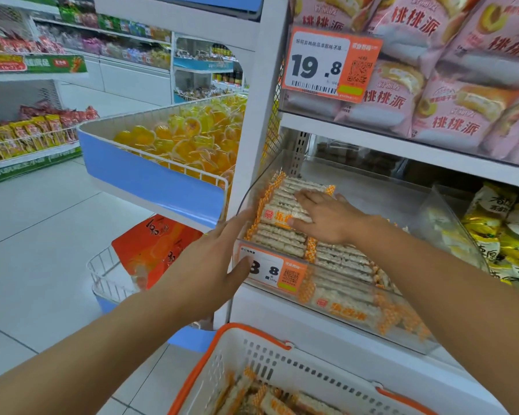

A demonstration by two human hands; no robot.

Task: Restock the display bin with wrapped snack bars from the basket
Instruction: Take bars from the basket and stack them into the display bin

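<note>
Shop shelving frames your clear display bin (282, 172), half filled with wrapped snack bars (285, 235); your right hand (327, 218) presses flat, fingers straight, on the top row. Your left hand (210, 265) rests open against the bin's corner; more bars lie in the basket (252, 351) below.

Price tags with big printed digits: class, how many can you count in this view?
2. The upper price tag hangs before the pink packs; the lower price tag fronts the display bin, partly covered by the left hand.
</note>
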